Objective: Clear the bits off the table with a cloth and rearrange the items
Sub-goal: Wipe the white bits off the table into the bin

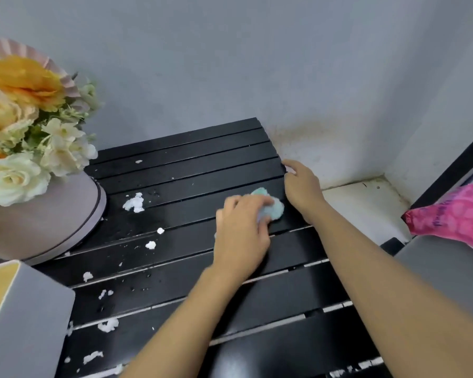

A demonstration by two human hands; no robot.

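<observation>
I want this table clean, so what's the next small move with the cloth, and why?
Probably sweep the light blue cloth, gripped by the left hand, leftward toward the biggest clump of white bits. The cloth sits near the black slatted table's right edge, where the right hand rests, and nearly all bits lie to its left.

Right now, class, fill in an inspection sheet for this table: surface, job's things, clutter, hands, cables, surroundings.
Surface: black slatted table, white bits scattered over its left half.
Job's things: pale blue cloth, bunched, near the right edge.
Clutter: flower box far left; grey box near left; pink packet beyond the right edge.
Hands: left hand grips the cloth; right hand rests at the table's right edge.
Cables: nothing seen.
Surroundings: grey wall behind.
</observation>
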